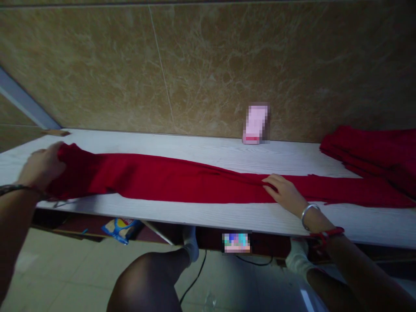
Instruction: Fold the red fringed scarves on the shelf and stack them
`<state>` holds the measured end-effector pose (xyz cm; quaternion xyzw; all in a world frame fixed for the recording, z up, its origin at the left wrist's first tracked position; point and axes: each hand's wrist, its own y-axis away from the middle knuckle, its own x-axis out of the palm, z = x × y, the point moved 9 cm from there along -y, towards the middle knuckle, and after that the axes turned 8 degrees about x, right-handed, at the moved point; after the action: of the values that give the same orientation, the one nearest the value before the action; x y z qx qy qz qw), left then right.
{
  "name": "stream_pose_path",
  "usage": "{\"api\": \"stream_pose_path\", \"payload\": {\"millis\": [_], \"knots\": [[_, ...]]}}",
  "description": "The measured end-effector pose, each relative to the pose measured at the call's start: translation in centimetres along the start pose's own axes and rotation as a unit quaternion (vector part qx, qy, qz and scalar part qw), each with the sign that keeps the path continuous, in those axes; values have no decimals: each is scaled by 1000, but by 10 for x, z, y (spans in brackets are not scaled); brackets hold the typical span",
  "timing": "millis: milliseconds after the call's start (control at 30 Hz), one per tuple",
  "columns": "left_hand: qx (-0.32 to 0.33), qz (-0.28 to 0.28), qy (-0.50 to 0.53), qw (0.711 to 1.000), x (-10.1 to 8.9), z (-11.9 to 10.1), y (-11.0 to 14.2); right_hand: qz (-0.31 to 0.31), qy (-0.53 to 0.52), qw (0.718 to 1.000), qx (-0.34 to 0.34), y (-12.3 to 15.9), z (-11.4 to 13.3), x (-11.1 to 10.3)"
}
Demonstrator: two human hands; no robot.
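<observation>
I have the left hand (43, 167) closed over the far left end of a red cloth strip (182, 182), its thumb on top and the cloth bunched up against it; most of the fingertips are hidden from me. On the right hand (287, 195), thumb and forefinger nearly meet, with a long fold of the same strip pinched at their tips, and the other fingers are loosely bent above. The strip lies lengthwise along a white wood-grain board (195, 147), wide and fairly smooth between my two hands and narrower past the right one. At its right end it runs up to a heap of red fabric (373, 151); I can't tell whether the two are joined.

The right wrist wears a silver bangle (307, 214) and a red cord bracelet (328, 234); the left has a dark band (13, 189). Behind the strip, a pink object (255, 124), blurred into squares, leans by the marbled tile wall (208, 65). Under the board's front edge I see a blue snack bag (121, 229) and another pixelated item (236, 242) on a dark red lower ledge, between and beside two feet in pale socks (297, 255). A black cable (196, 279) trails over the tiled floor (65, 268).
</observation>
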<state>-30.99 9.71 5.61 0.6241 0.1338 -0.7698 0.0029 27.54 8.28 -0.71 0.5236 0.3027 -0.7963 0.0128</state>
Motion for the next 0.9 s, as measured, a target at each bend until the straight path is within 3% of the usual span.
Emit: {"api": "stream_pose_path", "payload": {"millis": [67, 167, 233, 300, 367, 433, 500, 600, 733, 800, 900], "knots": [[-105, -21, 25, 994, -3, -1, 13, -4, 1, 1000, -3, 0, 1, -1], [-142, -49, 55, 987, -12, -30, 12, -2, 3, 1000, 0, 1, 2, -2], [-57, -54, 79, 994, -15, -71, -3, -7, 1, 1000, -1, 1, 3, -4], [80, -12, 93, 992, -9, -126, -17, -24, -4, 1000, -3, 1, 3, -9], [231, 25, 73, 970, -3, -185, -18, -40, -7, 999, 0, 2, 2, -13], [295, 85, 32, 951, 9, -226, -16, -41, -8, 999, 3, 1, 2, -15], [325, 103, 2, 940, 10, -252, -15, -33, -11, 999, -1, 0, 3, -14], [358, 82, -3, 930, -4, -266, -12, -30, -15, 999, -12, -1, 7, -16], [331, 64, 13, 941, -21, -245, 6, -64, -30, 997, -11, 0, 9, -31], [308, 81, 15, 948, -16, -233, 25, -55, -37, 998, -17, 2, 10, -36], [288, 129, 8, 949, 3, -223, 56, 21, -37, 998, -52, 9, 15, -25]]}}
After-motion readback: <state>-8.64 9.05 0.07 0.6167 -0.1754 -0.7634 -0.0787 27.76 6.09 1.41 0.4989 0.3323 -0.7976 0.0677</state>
